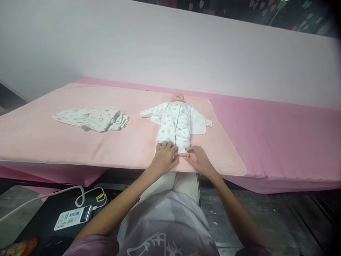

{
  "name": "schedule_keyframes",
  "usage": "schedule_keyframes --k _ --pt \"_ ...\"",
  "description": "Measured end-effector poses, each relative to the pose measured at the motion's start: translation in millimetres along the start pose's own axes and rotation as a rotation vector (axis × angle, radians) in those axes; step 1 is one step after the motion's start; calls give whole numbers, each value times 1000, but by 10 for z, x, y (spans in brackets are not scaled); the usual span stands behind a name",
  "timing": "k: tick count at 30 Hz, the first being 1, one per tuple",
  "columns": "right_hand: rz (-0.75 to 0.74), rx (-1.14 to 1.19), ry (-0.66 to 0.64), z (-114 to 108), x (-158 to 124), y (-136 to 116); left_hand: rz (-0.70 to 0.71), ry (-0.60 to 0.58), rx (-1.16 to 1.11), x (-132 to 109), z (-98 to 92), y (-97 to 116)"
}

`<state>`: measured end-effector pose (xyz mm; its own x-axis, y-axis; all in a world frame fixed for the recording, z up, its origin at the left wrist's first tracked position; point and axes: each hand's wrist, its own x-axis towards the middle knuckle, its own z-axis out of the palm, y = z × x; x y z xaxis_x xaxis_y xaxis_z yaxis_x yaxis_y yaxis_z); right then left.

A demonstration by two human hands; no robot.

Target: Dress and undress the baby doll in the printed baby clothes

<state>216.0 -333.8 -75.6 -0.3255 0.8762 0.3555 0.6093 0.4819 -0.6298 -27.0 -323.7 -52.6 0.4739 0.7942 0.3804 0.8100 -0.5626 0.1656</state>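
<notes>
1. At the lower left, a black surface point(39, 220) holds a white device point(73, 217) with a dark end panel. A looping white cable point(81, 187) lies beside it, and a plug sits in the device. An orange-brown object point(23, 247) is partly cut off at the corner.

2. Above these, a peach mat point(128, 153) spreads over the bed, with a patterned folded garment point(90, 119) lying flat on it, well apart from both hands.

3. The left hand point(165, 156) rests at the lower end of the doll's trouser leg, its fingers bent and close together on the fabric; whether they pinch it I cannot tell.

4. The doll point(178, 97) lies on its back on the mat, head away from the person, in patterned white trousers point(173, 119) and a white top point(198, 122) spread out sideways.

5. The right hand point(197, 159) is at the other trouser cuff, thumb beside the bare foot point(183, 155); I cannot tell whether its fingertips grip anything.

6. Farther right, a pink cover point(282, 142) shows beyond the mat's edge.
</notes>
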Motion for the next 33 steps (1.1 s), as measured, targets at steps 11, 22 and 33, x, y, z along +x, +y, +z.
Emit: schedule_keyframes --k 11,22,33 --pt "8 148 81 -149 -172 -146 -7 -31 -294 -266 -299 -30" --pt "-155 -223 -106 -521 884 654 68 -153 -256 962 20 -1800" --pt "-399 -226 -137 -208 1527 1062 139 -150 -154 1271 237 -1860"
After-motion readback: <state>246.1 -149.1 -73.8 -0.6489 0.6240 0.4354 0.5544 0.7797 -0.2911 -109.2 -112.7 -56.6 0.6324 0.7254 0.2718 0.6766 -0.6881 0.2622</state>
